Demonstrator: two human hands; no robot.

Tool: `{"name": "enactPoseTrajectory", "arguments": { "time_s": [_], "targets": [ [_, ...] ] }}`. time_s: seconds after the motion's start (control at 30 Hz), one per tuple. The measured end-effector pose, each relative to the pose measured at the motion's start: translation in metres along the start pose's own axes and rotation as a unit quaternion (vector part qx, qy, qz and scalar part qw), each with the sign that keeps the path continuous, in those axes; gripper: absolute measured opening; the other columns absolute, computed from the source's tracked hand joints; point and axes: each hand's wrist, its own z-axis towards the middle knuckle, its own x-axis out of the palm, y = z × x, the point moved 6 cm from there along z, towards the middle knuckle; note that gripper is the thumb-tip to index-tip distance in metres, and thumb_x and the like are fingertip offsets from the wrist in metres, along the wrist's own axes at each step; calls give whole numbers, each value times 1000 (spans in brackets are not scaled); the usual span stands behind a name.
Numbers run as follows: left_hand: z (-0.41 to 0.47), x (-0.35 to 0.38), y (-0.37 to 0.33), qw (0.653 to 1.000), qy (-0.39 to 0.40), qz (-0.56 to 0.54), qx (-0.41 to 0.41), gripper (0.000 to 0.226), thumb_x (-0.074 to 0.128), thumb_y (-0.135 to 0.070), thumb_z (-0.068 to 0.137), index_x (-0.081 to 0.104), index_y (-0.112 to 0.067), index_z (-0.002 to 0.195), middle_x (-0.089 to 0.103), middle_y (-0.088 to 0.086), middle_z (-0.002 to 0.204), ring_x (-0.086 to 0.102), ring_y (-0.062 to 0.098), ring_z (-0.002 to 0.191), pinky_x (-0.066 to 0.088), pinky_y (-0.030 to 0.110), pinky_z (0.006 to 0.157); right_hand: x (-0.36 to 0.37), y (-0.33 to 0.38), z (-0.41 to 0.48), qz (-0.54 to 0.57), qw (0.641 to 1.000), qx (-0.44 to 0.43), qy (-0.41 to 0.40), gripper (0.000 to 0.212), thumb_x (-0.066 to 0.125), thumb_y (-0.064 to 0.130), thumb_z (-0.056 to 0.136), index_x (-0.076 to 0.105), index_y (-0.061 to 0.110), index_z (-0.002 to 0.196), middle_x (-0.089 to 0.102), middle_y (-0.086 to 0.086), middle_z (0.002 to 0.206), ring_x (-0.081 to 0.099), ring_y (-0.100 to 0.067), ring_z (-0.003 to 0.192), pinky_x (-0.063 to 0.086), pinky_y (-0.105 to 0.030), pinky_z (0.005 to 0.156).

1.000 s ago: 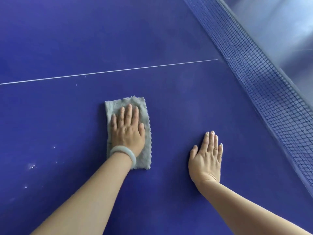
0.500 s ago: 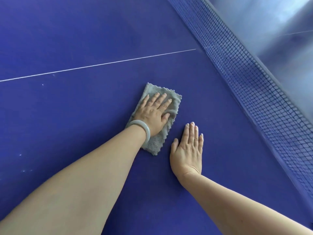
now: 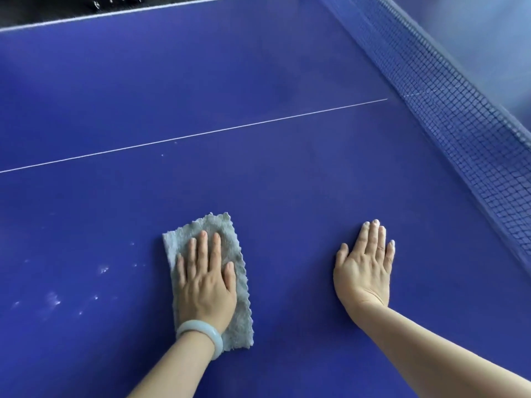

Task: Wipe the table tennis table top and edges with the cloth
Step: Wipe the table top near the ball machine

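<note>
Pressing a grey cloth [image 3: 214, 226] flat against the blue worktop [image 3: 258, 81], a person's left hand [image 3: 205, 285] lies palm down with its fingers straight and slightly spread, gripping nothing and only bearing on the fabric. The cloth sits in the lower middle of the view with its long side running away from the person. Its scalloped hem shows past the fingertips and along the thumb side down to the wrist, where a pale bangle [image 3: 201, 336] circles the forearm.

The right hand [image 3: 363, 271] rests well apart from the cloth, to its right. It is also palm down on the bare surface, fingers straight and close together, thumb out to the side, with nothing in it.

A thin white line [image 3: 201, 135] crosses the worktop beyond both hands, from the left edge of the view toward the dark mesh net [image 3: 459, 130], which runs diagonally down the right side. A scatter of whitish smudges and specks [image 3: 54, 300] marks the surface left of the cloth, near the left forearm. At the top left, a white border stripe [image 3: 86, 17] marks the worktop's far edge, with a dark area [image 3: 43, 5] beyond it.
</note>
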Motion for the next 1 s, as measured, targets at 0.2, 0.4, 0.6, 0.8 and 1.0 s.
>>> {"name": "enactPoseTrajectory", "arguments": {
  "time_s": [0.2, 0.4, 0.6, 0.8, 1.0],
  "targets": [
    [-6, 1, -2, 1000, 0, 13, -2, 65, 5, -45, 96, 6, -22, 158, -1, 2, 165, -1, 21, 152, 4, 46, 123, -8, 3, -7, 23, 1000, -18, 2, 62, 23, 28, 103, 3, 5, 157, -7, -7, 166, -13, -20, 152, -11, -40, 122],
    [-7, 0, -2, 999, -12, -38, 8, 62, 21, -41, 99, 15, -20, 157, 4, 2, 165, -2, 20, 152, 13, 49, 121, -5, 107, -13, 33, 970, -239, -19, 65, 38, 1, 95, 14, 2, 155, 4, -11, 165, -4, -21, 153, -14, -35, 122],
    [-4, -3, -4, 998, -22, -45, 44, 64, 35, -40, 94, 30, -16, 153, 20, 6, 162, 19, 27, 150, 21, 50, 113, 8, 184, 30, 40, 992, -116, 7, 60, 17, 23, 104, -7, 7, 156, -12, -5, 166, -14, -18, 152, -10, -40, 123],
    [48, -2, -17, 975, 13, -27, 219, 64, 35, -41, 96, 23, -24, 156, 8, -1, 165, 5, 21, 152, 6, 48, 116, 18, 182, 35, 41, 994, -101, 18, 63, 17, 32, 103, -8, 12, 157, -13, 0, 165, -17, -12, 151, -13, -37, 122],
    [125, -8, -18, 973, -12, -32, 226, 63, 22, -43, 98, 8, -28, 158, -8, -7, 164, -12, 13, 151, -8, 44, 121, 19, 187, 35, 33, 995, -94, 9, 67, 15, 42, 100, -11, 16, 156, -16, 4, 164, -19, -9, 150, -16, -35, 121]
  ]
}}
